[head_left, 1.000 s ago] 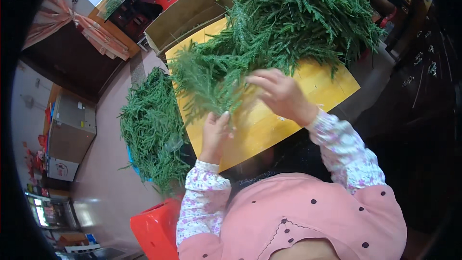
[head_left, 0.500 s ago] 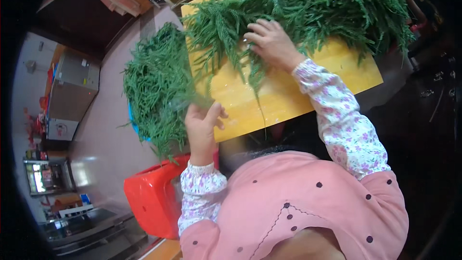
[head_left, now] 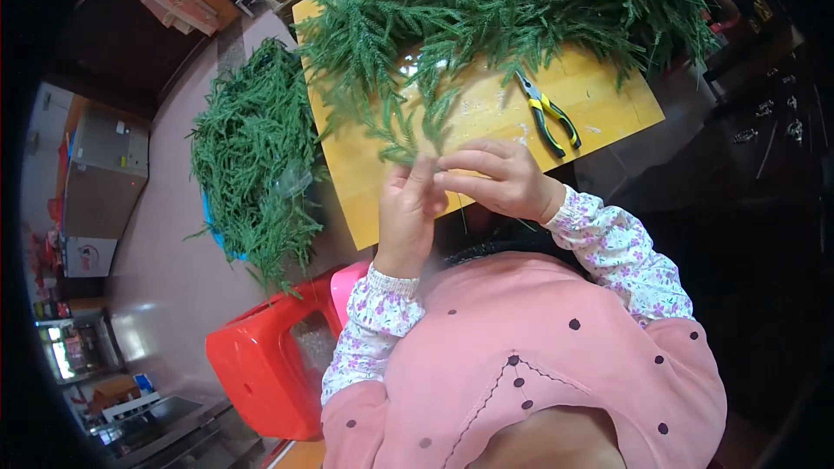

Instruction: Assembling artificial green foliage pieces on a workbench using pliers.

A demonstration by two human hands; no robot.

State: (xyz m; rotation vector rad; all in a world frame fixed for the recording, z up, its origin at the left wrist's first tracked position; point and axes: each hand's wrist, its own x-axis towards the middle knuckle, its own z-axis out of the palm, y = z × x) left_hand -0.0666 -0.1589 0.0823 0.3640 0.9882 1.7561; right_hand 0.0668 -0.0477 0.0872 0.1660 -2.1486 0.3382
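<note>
Both my hands meet over the near edge of a yellow board (head_left: 356, 200). My left hand (head_left: 408, 213) pinches the lower end of a small green artificial sprig (head_left: 404, 139), whose leaves point away from me. Right beside it, the fingers of my right hand (head_left: 499, 178) close in on the same stem end. What exactly the right fingertips grip is too small to tell. Yellow-and-black pliers (head_left: 546, 113) lie on the board beyond my right hand. A large heap of green artificial branches (head_left: 556, 9) covers the board's far side.
Left of the board, another pile of green sprigs (head_left: 256, 148) fills a blue container (head_left: 215, 221). A red plastic stool (head_left: 265, 365) stands at my left, with a pink one (head_left: 346, 287) beside it. Small metal bits (head_left: 795, 130) lie on the dark surface at far right.
My right hand has drawn back from the heap to meet my left, uncovering the pliers. My left hand has moved right and now holds the sprig in front of me.
</note>
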